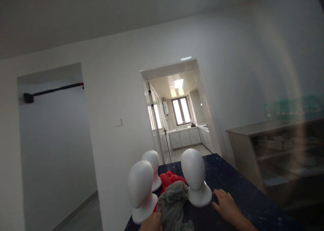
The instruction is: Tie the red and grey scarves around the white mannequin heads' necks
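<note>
At the bottom edge, my left hand (152, 222) touches the side of a crumpled grey scarf (173, 204); its fingertips are hidden, so I cannot tell whether it grips the cloth. My right hand (227, 204) lies palm down on the dark blue table (235, 182), fingers apart, holding nothing. Just left of it stands a white mannequin head (193, 172), upright on its round base. Another white mannequin head (140, 185) stands near my left hand, partly covering a third mannequin head (152, 160) behind it. Red cloth (170, 178) lies bunched behind the grey scarf.
Beyond the table, a doorway opens onto a kitchen with white cabinets (186, 138) and a window (181, 111). To the right is a wooden shelf unit (243, 140) with greenish clear containers (296, 106) on top. At left, a wall recess holds a dark bar (58, 88).
</note>
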A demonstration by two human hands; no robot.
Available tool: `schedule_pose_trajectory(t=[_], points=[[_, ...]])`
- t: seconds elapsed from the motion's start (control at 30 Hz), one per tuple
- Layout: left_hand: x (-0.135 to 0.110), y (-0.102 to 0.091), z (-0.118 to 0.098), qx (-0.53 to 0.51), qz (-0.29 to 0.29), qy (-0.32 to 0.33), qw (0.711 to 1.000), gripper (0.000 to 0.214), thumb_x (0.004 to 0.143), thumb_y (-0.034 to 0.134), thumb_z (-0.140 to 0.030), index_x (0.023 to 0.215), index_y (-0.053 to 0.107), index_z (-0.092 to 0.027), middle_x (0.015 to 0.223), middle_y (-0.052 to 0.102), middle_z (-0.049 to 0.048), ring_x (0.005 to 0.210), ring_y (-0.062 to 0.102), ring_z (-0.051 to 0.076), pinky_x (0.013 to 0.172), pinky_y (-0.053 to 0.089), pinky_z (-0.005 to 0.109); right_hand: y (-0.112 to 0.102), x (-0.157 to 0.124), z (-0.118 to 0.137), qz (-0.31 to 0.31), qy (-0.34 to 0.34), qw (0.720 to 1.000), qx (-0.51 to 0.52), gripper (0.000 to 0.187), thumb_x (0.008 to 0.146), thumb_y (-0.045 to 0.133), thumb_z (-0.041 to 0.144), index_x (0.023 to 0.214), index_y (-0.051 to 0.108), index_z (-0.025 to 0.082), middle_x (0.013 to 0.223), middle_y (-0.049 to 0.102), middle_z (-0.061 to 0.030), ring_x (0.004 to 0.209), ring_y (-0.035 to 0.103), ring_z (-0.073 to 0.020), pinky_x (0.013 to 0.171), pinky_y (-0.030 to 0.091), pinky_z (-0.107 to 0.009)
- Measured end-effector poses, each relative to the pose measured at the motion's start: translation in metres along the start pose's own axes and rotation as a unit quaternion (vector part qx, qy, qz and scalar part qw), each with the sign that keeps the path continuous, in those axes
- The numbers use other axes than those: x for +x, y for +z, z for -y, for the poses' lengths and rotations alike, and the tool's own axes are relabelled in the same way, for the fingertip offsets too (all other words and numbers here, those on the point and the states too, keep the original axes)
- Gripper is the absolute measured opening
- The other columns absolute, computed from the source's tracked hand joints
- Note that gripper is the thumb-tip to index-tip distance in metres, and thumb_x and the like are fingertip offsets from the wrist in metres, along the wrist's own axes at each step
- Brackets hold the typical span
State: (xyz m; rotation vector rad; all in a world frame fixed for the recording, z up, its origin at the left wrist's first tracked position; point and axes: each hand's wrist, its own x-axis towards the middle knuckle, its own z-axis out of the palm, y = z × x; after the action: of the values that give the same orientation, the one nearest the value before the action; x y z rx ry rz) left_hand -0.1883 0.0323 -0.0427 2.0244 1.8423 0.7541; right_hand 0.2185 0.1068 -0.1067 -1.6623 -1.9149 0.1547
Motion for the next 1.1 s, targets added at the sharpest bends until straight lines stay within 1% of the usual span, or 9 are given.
schedule_pose_trajectory(t=[0.13, 0.23, 0.37, 0.53, 0.67, 0.83, 0.97, 1.03, 1.1], points=[[0.006, -0.019, -0.023, -0.036, -0.025, 0.030, 0.999, 0.005, 0.075, 0.061, -0.030, 0.077, 0.063, -0.027, 0.088, 0.076, 0.0050, 0.100, 0.072, 0.031, 0.095, 0.052, 0.043, -0.003, 0.004, -0.002, -0.010, -0.005, 1.000, 0.020, 0.039, 0.084, 0.057, 0.039, 0.117, 0.070, 0.023, 0.137, 0.070, -0.0120, 0.140, 0.054, -0.0339, 0.118, 0.035, -0.050], [0.019, -0.038, -0.049, -0.177, -0.040, -0.050, 0.982, 0.013, 0.073, 0.064, -0.033, 0.072, 0.054, -0.025, 0.070, 0.066, -0.0002, 0.081, 0.068, 0.025, 0.077, 0.054, 0.036, -0.020, 0.013, -0.006, -0.047, 0.005, 0.996, 0.082, 0.034, 0.086, 0.048, 0.035, 0.105, 0.073, 0.022, 0.117, 0.078, -0.0117, 0.117, 0.068, -0.0289, 0.103, 0.047, -0.040], [0.030, -0.055, -0.078, -0.399, -0.004, -0.124, 0.909, 0.028, 0.061, 0.072, -0.033, 0.071, 0.047, -0.025, 0.065, 0.060, -0.0038, 0.067, 0.062, 0.019, 0.070, 0.051, 0.034, -0.069, 0.018, -0.006, -0.191, 0.065, 0.967, 0.156, 0.039, 0.090, 0.038, 0.040, 0.095, 0.071, 0.020, 0.104, 0.078, -0.0143, 0.101, 0.071, -0.0298, 0.092, 0.050, -0.040], [0.017, -0.067, -0.102, -0.528, 0.031, -0.045, 0.848, 0.027, 0.063, 0.077, -0.033, 0.076, 0.056, -0.021, 0.067, 0.061, -0.0029, 0.062, 0.058, 0.014, 0.064, 0.044, 0.026, -0.129, -0.015, 0.052, -0.322, 0.014, 0.921, 0.221, 0.032, 0.093, 0.046, 0.048, 0.095, 0.066, 0.022, 0.099, 0.075, -0.0112, 0.091, 0.067, -0.0274, 0.085, 0.049, -0.038], [0.001, -0.082, -0.125, -0.556, 0.091, 0.035, 0.825, 0.028, 0.075, 0.082, -0.036, 0.082, 0.061, -0.018, 0.068, 0.060, -0.0035, 0.062, 0.055, 0.011, 0.063, 0.041, 0.023, -0.144, -0.054, 0.130, -0.193, -0.117, 0.927, 0.300, 0.027, 0.097, 0.049, 0.043, 0.093, 0.066, 0.023, 0.084, 0.072, -0.0039, 0.080, 0.065, -0.0214, 0.075, 0.048, -0.032], [-0.011, -0.111, -0.158, -0.503, 0.129, 0.085, 0.850, 0.025, 0.080, 0.083, -0.033, 0.082, 0.063, -0.016, 0.074, 0.066, 0.0009, 0.068, 0.061, 0.013, 0.067, 0.043, 0.024, -0.139, -0.071, 0.190, -0.049, -0.185, 0.923, 0.334, 0.016, 0.092, 0.057, 0.032, 0.097, 0.071, 0.024, 0.087, 0.075, -0.0009, 0.083, 0.068, -0.0200, 0.078, 0.050, -0.031], [-0.019, -0.134, -0.194, -0.513, 0.163, 0.102, 0.837, 0.026, 0.083, 0.080, -0.036, 0.089, 0.064, -0.017, 0.070, 0.059, -0.0023, 0.064, 0.060, 0.012, 0.065, 0.047, 0.024, -0.125, -0.058, 0.220, -0.046, -0.201, 0.882, 0.423, 0.062, 0.079, 0.072, 0.028, 0.140, 0.058, 0.029, 0.140, 0.065, -0.0069, 0.130, 0.059, -0.0275, 0.111, 0.045, -0.044], [-0.022, -0.144, -0.215, -0.518, 0.178, 0.112, 0.829, 0.027, 0.083, 0.079, -0.037, 0.091, 0.062, -0.017, 0.069, 0.054, -0.0042, 0.060, 0.058, 0.011, 0.063, 0.048, 0.025, -0.116, -0.048, 0.237, -0.022, -0.195, 0.862, 0.467, 0.089, 0.068, 0.082, 0.028, 0.149, 0.047, 0.029, 0.142, 0.064, -0.0075, 0.127, 0.061, -0.0290, 0.109, 0.047, -0.045], [-0.022, -0.154, -0.236, -0.508, 0.185, 0.121, 0.832, 0.029, 0.083, 0.080, -0.037, 0.092, 0.060, -0.017, 0.069, 0.052, -0.0051, 0.055, 0.053, 0.008, 0.055, 0.044, 0.022, -0.108, -0.038, 0.251, 0.003, -0.185, 0.853, 0.487, 0.084, 0.061, 0.086, 0.026, 0.140, 0.055, 0.026, 0.122, 0.074, -0.0055, 0.108, 0.068, -0.0274, 0.095, 0.053, -0.042]])
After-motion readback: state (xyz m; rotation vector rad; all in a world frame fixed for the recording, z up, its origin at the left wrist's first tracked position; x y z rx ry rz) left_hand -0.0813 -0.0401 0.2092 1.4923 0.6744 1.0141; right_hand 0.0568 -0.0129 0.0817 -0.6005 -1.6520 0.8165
